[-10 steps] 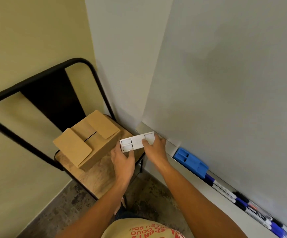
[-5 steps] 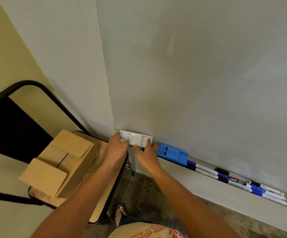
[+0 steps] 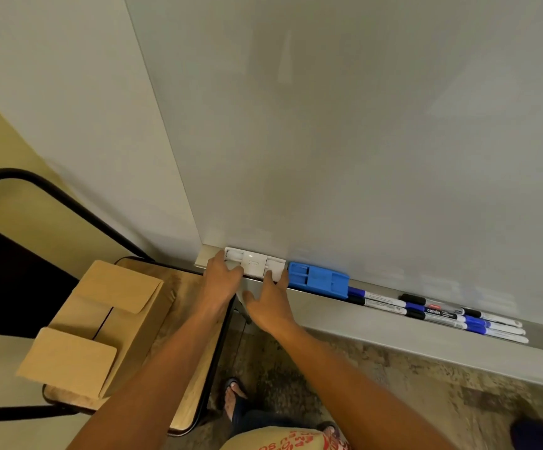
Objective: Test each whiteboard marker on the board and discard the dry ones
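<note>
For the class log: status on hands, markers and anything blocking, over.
Left hand and right hand both on white eraser, fingers straight. Markers untouched on tray. Blue eraser between hands and markers.

Looks like an office or classroom corner: a big white wall-mounted whiteboard (image 3: 361, 141) with a grey ledge (image 3: 393, 332) carrying capped markers (image 3: 438, 315) and a blue plastic eraser (image 3: 318, 280), a black-framed wooden-seated chair (image 3: 185, 306) alongside.

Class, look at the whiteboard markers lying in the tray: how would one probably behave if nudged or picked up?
The markers are slim, round barrels, so one would probably roll along the tray if nudged. They look like rigid plastic, likely stiff and light. Smooth casing may feel slightly slippery.
</note>
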Demonstrator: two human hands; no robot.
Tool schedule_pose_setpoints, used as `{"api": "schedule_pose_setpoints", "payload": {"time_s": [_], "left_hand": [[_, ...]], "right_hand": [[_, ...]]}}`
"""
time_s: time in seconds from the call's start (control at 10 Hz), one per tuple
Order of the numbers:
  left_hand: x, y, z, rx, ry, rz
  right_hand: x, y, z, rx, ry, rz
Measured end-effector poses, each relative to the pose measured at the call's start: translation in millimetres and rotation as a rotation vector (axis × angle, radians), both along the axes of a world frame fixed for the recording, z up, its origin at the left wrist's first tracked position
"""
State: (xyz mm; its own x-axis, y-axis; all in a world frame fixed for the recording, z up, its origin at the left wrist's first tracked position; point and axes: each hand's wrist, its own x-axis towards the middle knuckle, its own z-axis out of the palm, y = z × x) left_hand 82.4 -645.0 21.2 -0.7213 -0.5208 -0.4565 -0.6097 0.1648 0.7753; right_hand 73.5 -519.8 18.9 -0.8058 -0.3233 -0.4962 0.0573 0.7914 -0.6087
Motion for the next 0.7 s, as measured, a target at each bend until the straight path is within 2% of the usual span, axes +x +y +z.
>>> {"api": "schedule_pose_setpoints", "payload": {"time_s": [0.3, 0.7], "left_hand": [[0, 18, 8, 0.015, 0.034, -0.009], [16, 52, 26, -0.131, 0.117, 0.018]], "right_hand": [[0, 3, -1, -0.04, 0.09, 0.004], [3, 44, -4, -0.192, 0.127, 0.024]]}}
